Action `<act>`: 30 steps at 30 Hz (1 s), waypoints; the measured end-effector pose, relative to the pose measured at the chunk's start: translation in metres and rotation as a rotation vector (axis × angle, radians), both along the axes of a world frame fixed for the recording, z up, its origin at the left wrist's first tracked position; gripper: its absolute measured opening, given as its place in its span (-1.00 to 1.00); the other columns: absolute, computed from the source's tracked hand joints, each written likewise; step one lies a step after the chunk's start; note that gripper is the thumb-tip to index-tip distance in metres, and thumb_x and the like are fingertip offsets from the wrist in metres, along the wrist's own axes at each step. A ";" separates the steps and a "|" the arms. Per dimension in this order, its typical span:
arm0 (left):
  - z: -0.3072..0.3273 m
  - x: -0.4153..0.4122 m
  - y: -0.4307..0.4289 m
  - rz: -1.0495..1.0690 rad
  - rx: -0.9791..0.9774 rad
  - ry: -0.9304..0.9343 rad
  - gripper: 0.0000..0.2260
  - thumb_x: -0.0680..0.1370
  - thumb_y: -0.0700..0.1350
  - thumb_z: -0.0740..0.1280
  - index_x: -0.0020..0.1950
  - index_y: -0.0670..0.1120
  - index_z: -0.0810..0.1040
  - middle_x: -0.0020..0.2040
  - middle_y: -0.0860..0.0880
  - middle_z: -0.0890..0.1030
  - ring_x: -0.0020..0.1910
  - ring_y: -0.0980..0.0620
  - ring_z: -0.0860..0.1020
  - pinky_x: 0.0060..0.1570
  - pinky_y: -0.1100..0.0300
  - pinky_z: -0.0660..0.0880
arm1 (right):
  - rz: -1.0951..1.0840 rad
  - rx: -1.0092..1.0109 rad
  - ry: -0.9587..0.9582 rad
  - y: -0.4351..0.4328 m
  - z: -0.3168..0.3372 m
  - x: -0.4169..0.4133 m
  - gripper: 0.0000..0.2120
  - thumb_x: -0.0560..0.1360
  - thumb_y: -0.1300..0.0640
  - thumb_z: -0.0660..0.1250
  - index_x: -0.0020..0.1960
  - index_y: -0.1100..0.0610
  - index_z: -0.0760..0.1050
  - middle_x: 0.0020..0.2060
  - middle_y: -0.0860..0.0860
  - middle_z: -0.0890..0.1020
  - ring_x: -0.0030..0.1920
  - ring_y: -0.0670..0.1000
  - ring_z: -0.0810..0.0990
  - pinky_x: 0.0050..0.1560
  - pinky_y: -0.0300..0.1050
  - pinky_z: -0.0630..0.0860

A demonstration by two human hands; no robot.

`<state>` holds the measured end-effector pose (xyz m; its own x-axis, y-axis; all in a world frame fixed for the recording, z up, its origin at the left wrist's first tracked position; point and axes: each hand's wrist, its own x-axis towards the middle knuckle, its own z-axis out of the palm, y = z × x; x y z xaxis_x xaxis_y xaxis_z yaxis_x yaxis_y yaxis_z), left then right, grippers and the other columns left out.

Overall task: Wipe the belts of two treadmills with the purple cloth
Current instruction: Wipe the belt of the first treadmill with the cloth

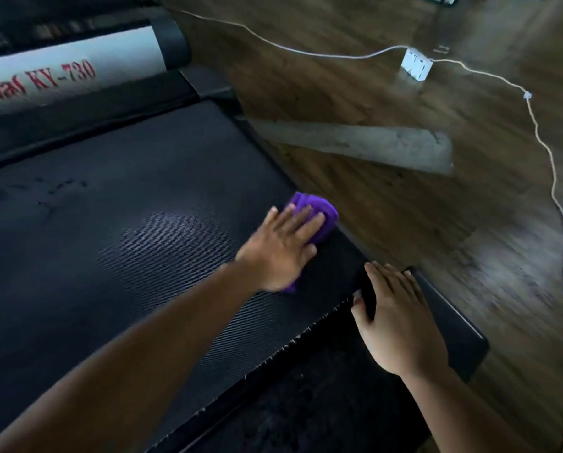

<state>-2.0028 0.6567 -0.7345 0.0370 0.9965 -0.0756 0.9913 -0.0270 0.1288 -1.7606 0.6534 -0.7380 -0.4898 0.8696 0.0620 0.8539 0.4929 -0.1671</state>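
A black ribbed treadmill belt [126, 243] fills the left and middle of the view. My left hand [283, 246] lies flat with straight fingers on the purple cloth [319, 214], pressing it onto the belt near its right edge. The cloth bunches out past my fingertips, and a small corner shows under my wrist. My right hand [394, 322] rests on the black rear end of the treadmill's side rail [450, 325], fingers straight, thumb over the rail's inner edge. Only one treadmill is in view.
The treadmill's white motor cover [61, 73] with red lettering "KY-730" lies at the far left. Wooden floor [371, 93] spreads to the right, with a pale bare strip [355, 142]. A white cable [548, 152] runs across the floor through a white socket box [416, 65].
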 end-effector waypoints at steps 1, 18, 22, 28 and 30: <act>-0.001 0.012 -0.020 -0.058 -0.009 -0.006 -0.45 0.63 0.17 -0.09 0.61 0.06 -0.08 0.62 -0.03 -0.04 0.59 -0.09 -0.09 0.52 -0.07 -0.18 | 0.002 -0.005 -0.002 0.000 0.002 -0.001 -0.40 0.57 -0.12 0.03 0.50 0.17 0.36 0.43 0.07 0.47 0.48 0.03 0.34 0.57 -0.01 0.09; 0.002 -0.016 0.035 0.185 -0.021 -0.138 -0.45 0.65 0.13 0.06 0.60 0.11 -0.08 0.62 0.02 -0.10 0.58 -0.07 -0.15 0.53 -0.04 -0.19 | 0.001 -0.047 -0.018 0.000 0.004 -0.001 -0.35 0.57 -0.16 -0.04 0.56 0.13 0.26 0.51 0.03 0.36 0.55 -0.02 0.21 0.59 -0.07 -0.04; -0.001 0.039 0.013 0.040 0.016 -0.123 -0.43 0.63 0.15 0.08 0.60 0.11 -0.04 0.62 0.00 -0.06 0.58 -0.09 -0.13 0.53 -0.04 -0.17 | -0.005 -0.031 0.001 0.000 0.003 -0.001 -0.36 0.55 -0.16 -0.01 0.52 0.15 0.32 0.47 0.06 0.41 0.52 0.03 0.27 0.58 -0.03 0.04; -0.012 0.034 -0.092 -0.084 0.030 -0.099 -0.42 0.60 0.23 -0.09 0.60 0.15 -0.09 0.61 0.08 -0.11 0.58 0.02 -0.19 0.53 0.01 -0.20 | -0.014 -0.013 0.041 -0.002 0.003 -0.001 -0.40 0.54 -0.09 0.08 0.48 0.19 0.39 0.42 0.11 0.48 0.49 0.08 0.34 0.56 0.04 0.14; -0.012 0.011 -0.105 -0.050 0.014 -0.083 -0.43 0.59 0.26 -0.13 0.59 0.18 -0.11 0.60 0.11 -0.11 0.57 0.07 -0.19 0.53 -0.01 -0.19 | -0.016 -0.009 0.048 -0.003 0.001 -0.001 -0.40 0.54 -0.08 0.09 0.47 0.21 0.39 0.40 0.12 0.49 0.49 0.09 0.34 0.56 0.04 0.14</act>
